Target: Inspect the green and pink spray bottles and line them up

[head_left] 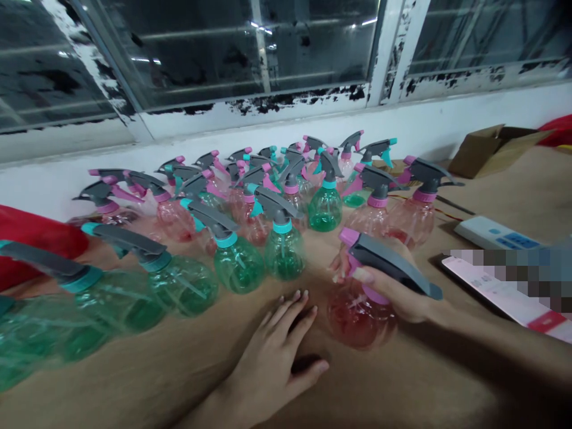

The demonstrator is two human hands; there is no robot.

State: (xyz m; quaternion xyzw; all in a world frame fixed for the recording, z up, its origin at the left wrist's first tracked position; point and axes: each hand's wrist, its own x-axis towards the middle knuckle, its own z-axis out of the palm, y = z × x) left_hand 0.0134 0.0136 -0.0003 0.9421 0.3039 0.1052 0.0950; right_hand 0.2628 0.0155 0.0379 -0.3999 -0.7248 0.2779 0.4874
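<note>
A clear pink spray bottle [360,319] with a grey and pink trigger head is in my right hand [393,286], whose fingers wrap round its neck. Some red-pink colour shows low in its bulb. My left hand [274,351] lies on the brown tabletop with fingers stretched out, holding nothing, just left of that bottle. Closest beyond my left hand stand a green spray bottle [285,253] and another green spray bottle [239,265], both upright with grey and teal heads. More green spray bottles [183,283] line the left side, blurred towards the edge.
Several pink spray bottles [415,217] and green ones crowd the back by the white wall [268,125]. At right are a white power strip [496,232], a phone [482,286] and an open cardboard box [487,155]. Red material [40,238] lies at left.
</note>
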